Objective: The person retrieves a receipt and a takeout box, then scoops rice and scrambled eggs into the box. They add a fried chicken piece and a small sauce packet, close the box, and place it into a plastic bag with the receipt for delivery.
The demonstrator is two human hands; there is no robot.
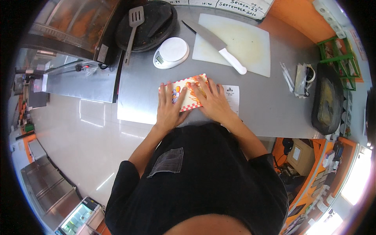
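A cream food carton [190, 101] with a red-and-white checked border and printed food pictures lies flat-looking on the steel table [270, 105]. My left hand [167, 111] rests on its left part with the fingers stretched out. Across its right part lies my right hand [216, 103], fingers spread and pressed down. Neither hand is wrapped round anything. A white printed slip [234, 102] lies just right of the carton, partly behind my right hand. Beyond the carton stands a round white kitchen scale [170, 54] with nothing on it.
A large white-handled knife [214, 40] lies across the white cutting board [252, 49], its tip past the board's left edge. At the far left, a slotted spatula [132, 35] rests on a black pan [158, 33]. To the right are plastic-wrapped items [301, 80] and a dark tray [328, 100].
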